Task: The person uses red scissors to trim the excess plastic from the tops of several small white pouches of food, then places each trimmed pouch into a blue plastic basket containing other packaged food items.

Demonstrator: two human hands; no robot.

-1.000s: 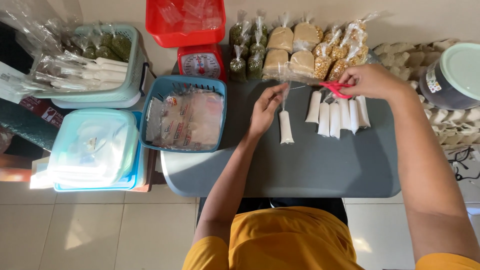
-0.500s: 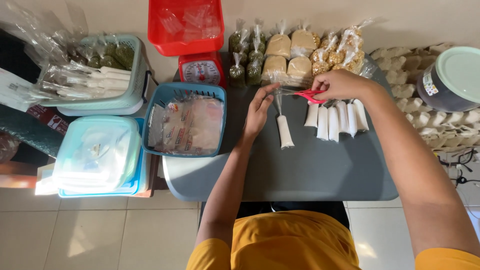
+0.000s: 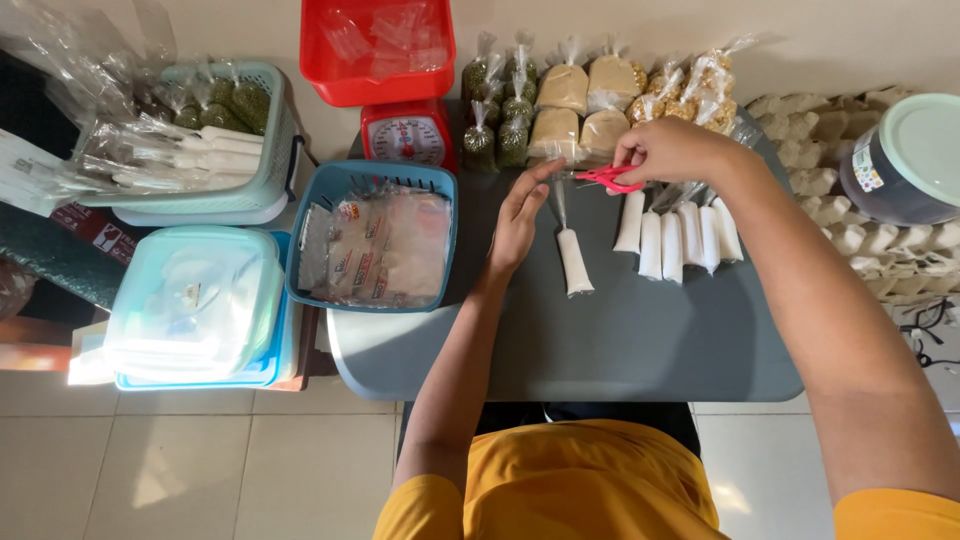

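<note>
Since the earlier frames the right hand [image 3: 672,150] has carried the small red-handled scissors [image 3: 610,178] leftward, to the twisted clear top of the narrow white-filled plastic packet [image 3: 573,258], and the left hand [image 3: 520,215] has closed in on that top.

At upper left, a pale green slotted plastic basket [image 3: 262,160] holds long clear bags of white sticks and some green-filled bags. Below it sits a translucent lidded plastic box [image 3: 190,300] on a blue one — its contents are unclear. A blue slotted basket [image 3: 372,180], left of centre, holds flat printed clear sachets. At top centre a red plastic tub [image 3: 378,88] holds empty clear bags.

The packet lies near the middle of the grey plastic table [image 3: 620,350] — a short white cylinder with a long, thin, empty tail pointing up the frame. Left fingers pinch that tail, palm open otherwise; the right hand grips the scissors, blades at the tail. Five similar packets [image 3: 680,235] lie just right.
</note>
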